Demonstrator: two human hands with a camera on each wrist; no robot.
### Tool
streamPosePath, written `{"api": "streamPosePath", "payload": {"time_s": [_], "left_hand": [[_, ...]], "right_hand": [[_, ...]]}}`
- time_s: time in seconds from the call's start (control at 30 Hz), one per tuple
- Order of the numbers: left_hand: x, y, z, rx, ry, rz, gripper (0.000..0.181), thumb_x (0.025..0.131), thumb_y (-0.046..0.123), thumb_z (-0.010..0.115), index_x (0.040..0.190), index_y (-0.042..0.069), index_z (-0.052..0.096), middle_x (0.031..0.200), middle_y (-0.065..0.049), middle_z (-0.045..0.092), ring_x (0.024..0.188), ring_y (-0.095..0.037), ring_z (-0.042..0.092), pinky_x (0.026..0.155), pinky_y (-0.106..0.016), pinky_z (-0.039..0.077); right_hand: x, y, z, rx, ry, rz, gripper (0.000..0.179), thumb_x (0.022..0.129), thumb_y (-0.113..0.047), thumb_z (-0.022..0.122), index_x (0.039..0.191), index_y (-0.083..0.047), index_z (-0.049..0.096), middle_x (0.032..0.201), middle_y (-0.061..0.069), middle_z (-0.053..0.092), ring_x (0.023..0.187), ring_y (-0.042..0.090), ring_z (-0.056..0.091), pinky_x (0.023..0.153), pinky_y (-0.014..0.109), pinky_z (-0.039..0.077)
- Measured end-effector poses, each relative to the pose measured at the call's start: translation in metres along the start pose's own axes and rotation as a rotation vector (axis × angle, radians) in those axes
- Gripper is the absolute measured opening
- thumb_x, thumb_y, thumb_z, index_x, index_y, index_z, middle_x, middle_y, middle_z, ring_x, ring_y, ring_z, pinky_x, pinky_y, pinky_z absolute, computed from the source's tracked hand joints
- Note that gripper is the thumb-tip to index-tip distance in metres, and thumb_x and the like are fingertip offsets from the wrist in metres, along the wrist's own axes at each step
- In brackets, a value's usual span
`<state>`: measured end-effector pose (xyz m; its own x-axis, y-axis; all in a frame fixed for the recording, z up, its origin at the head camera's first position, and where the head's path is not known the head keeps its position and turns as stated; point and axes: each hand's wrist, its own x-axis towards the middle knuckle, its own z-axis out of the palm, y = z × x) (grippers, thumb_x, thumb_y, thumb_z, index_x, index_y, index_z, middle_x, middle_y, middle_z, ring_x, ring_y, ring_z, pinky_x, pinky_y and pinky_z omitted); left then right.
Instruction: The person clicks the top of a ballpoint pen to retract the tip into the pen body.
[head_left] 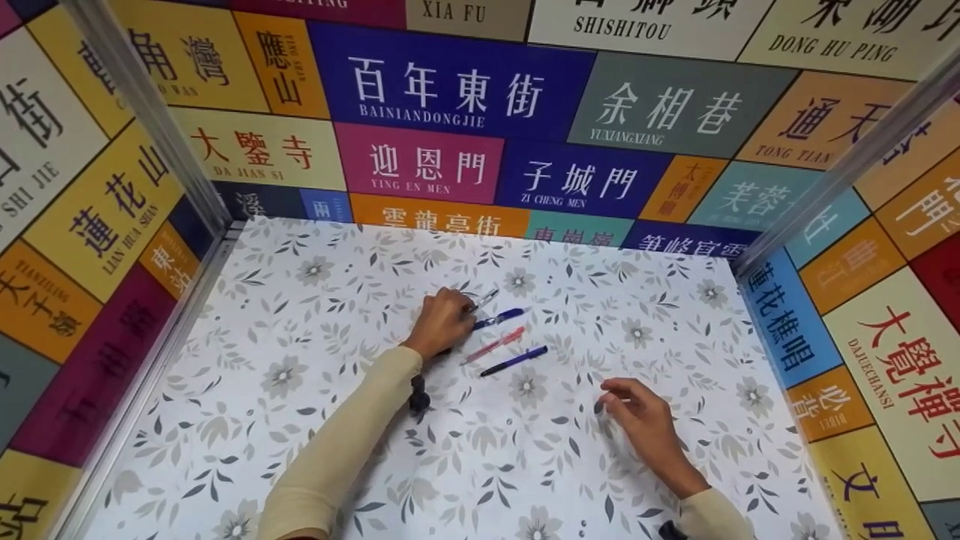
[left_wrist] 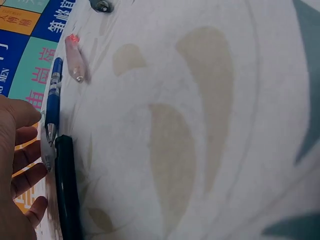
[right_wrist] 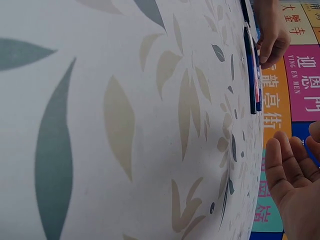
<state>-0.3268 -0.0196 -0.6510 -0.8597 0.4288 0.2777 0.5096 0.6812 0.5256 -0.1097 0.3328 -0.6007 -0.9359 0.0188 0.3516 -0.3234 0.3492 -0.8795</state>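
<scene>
My left hand (head_left: 444, 322) is low over the table, its thumb and fingertips pinching a slim clear pen (head_left: 486, 299). Beside it lie a blue pen (head_left: 504, 316), a pink pen (head_left: 496, 345) and a dark violet-blue pen (head_left: 516, 361), roughly side by side. In the left wrist view, a dark pen (left_wrist: 67, 185) lies close by the fingertips, with the blue pen (left_wrist: 53, 100) and pink pen (left_wrist: 75, 59) beyond. Above the table to the right, my right hand (head_left: 646, 424) has loosely bent fingers and holds nothing.
A white cloth with grey flowers and leaves covers the table (head_left: 637, 300). Colourful panels (head_left: 450, 82) printed with characters stand upright along its back and both sides. Clear corner strips (head_left: 172, 142) join the panels.
</scene>
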Motion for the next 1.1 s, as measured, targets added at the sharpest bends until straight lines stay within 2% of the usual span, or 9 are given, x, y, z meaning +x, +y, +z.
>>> {"api": "streamPosePath", "payload": {"time_s": [0.27, 0.47, 0.57, 0.77, 0.93, 1.0, 1.1], "left_hand": [[0.001, 0.002, 0.007, 0.042, 0.011, -0.017, 0.014, 0.097, 0.017, 0.074, 0.105, 0.009, 0.082, 0.105, -0.009, 0.078, 0.109, -0.035, 0.068, 0.096, -0.061, 0.049], [0.003, 0.004, 0.013, 0.125, 0.028, -0.025, 0.014, 0.1, 0.018, 0.074, 0.108, 0.01, 0.082, 0.108, -0.01, 0.078, 0.111, -0.034, 0.068, 0.096, -0.06, 0.048], [0.006, 0.006, 0.014, 0.141, 0.039, -0.037, 0.012, 0.1, 0.017, 0.074, 0.105, 0.009, 0.081, 0.106, -0.011, 0.077, 0.108, -0.035, 0.068, 0.094, -0.062, 0.049], [0.012, 0.01, 0.009, 0.169, 0.021, -0.067, 0.012, 0.1, 0.012, 0.072, 0.096, 0.008, 0.082, 0.099, -0.011, 0.077, 0.1, -0.036, 0.072, 0.089, -0.064, 0.051], [0.015, 0.012, 0.004, 0.177, 0.008, -0.065, 0.013, 0.098, 0.008, 0.071, 0.092, 0.008, 0.083, 0.095, -0.011, 0.078, 0.097, -0.037, 0.073, 0.087, -0.064, 0.051], [0.016, 0.011, 0.002, 0.17, 0.017, -0.058, 0.015, 0.098, 0.007, 0.07, 0.09, 0.008, 0.083, 0.093, -0.011, 0.078, 0.095, -0.037, 0.074, 0.085, -0.064, 0.052], [0.015, 0.009, 0.0, 0.155, 0.028, -0.049, 0.017, 0.098, 0.006, 0.069, 0.087, 0.008, 0.083, 0.091, -0.011, 0.078, 0.092, -0.038, 0.074, 0.082, -0.064, 0.054]], "right_hand": [[-0.001, -0.001, -0.001, 0.013, -0.004, 0.031, 0.021, 0.097, 0.02, 0.068, 0.117, 0.013, 0.073, 0.105, 0.02, 0.077, 0.091, 0.043, 0.075, 0.081, 0.023, 0.062], [-0.003, 0.001, -0.001, -0.002, -0.007, -0.022, 0.022, 0.096, 0.021, 0.069, 0.116, 0.014, 0.073, 0.103, 0.02, 0.076, 0.09, 0.043, 0.075, 0.081, 0.022, 0.061], [-0.003, 0.002, -0.001, -0.011, 0.003, -0.03, 0.022, 0.095, 0.022, 0.069, 0.115, 0.014, 0.073, 0.102, 0.02, 0.077, 0.089, 0.042, 0.075, 0.08, 0.022, 0.06], [-0.003, 0.002, -0.002, -0.026, 0.003, 0.015, 0.022, 0.096, 0.02, 0.07, 0.116, 0.012, 0.074, 0.105, 0.028, 0.075, 0.092, 0.04, 0.076, 0.081, 0.02, 0.06], [-0.004, 0.001, -0.004, -0.021, 0.006, 0.067, 0.023, 0.097, 0.018, 0.071, 0.119, 0.012, 0.074, 0.111, 0.033, 0.073, 0.095, 0.039, 0.076, 0.082, 0.019, 0.06], [-0.004, 0.008, -0.006, -0.017, 0.015, 0.096, 0.023, 0.097, 0.017, 0.07, 0.119, 0.012, 0.074, 0.112, 0.034, 0.073, 0.096, 0.04, 0.076, 0.082, 0.02, 0.061], [-0.005, 0.02, -0.01, -0.01, 0.017, 0.098, 0.023, 0.099, 0.015, 0.071, 0.12, 0.009, 0.075, 0.112, 0.031, 0.074, 0.095, 0.035, 0.077, 0.081, 0.021, 0.062]]}}
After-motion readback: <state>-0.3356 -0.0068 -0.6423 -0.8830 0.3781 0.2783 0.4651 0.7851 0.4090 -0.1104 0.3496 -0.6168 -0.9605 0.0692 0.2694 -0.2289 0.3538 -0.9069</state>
